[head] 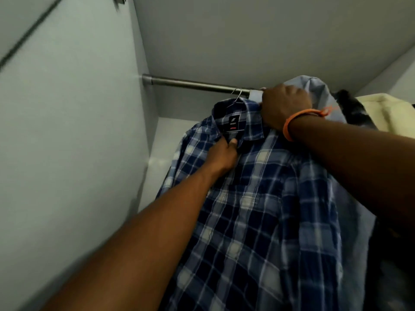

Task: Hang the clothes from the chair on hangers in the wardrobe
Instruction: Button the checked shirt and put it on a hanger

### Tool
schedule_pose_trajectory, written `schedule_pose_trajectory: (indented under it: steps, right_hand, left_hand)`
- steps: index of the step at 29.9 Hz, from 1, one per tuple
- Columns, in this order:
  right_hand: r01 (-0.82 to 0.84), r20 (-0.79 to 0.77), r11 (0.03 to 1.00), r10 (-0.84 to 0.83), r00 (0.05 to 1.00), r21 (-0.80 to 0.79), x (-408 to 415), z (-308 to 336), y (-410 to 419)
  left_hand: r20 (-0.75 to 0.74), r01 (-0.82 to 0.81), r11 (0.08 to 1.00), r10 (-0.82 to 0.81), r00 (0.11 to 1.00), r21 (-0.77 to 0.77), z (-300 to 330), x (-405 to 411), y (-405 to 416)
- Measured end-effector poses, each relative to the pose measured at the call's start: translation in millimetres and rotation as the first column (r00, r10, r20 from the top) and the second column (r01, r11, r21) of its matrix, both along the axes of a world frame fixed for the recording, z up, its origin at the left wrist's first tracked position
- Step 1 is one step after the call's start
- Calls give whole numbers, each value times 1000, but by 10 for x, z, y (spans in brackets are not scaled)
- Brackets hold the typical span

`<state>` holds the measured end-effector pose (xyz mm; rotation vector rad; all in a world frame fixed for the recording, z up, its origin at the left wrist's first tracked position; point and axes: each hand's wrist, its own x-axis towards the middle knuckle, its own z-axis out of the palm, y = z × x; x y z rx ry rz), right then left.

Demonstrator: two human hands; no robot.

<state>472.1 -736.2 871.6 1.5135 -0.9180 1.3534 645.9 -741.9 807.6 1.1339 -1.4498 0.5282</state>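
Note:
A blue and white plaid shirt (258, 198) hangs on a wire hanger (237, 96) whose hook sits over the metal wardrobe rail (190, 83). My left hand (221, 156) pinches the shirt's front placket just below the collar. My right hand (284, 107), with an orange band on the wrist, grips the right side of the collar and shoulder close under the rail. Its fingers are hidden behind the cloth.
The grey wardrobe side wall (78, 131) stands close on the left. Right of the plaid shirt hang a light blue garment (323, 95), a dark one (352, 108) and a cream one (386, 113). The rail's left stretch is bare.

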Motion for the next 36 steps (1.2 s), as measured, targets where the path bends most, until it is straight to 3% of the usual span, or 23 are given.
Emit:
schedule_pose_trajectory:
  steps: [7, 17, 21, 28, 31, 36]
  right_hand:
    - [58, 55, 998, -57, 997, -6, 175, 504, -128]
    - [161, -89, 987, -160, 983, 6, 396, 792, -183]
    - [182, -91, 983, -184, 979, -28, 314, 713, -158]
    - [203, 33, 979, -202, 979, -35, 236, 111, -59]
    - [81, 2, 997, -81, 997, -4, 68, -295, 28]
    - [-276, -5, 957, 277, 961, 88, -328, -1326, 405]
  left_hand:
    - [-27, 74, 997, -74, 997, -8, 508, -11, -222]
    - [10, 40, 999, -40, 999, -7, 619, 44, -214]
    - [22, -28, 999, 29, 999, -23, 424, 42, -103]
    - [8, -157, 987, 157, 987, -13, 28, -282, 218]
    - [-6, -214, 977, 214, 977, 18, -234, -613, 435]
    - [-116, -202, 979, 205, 972, 37, -1077, -1197, 886]
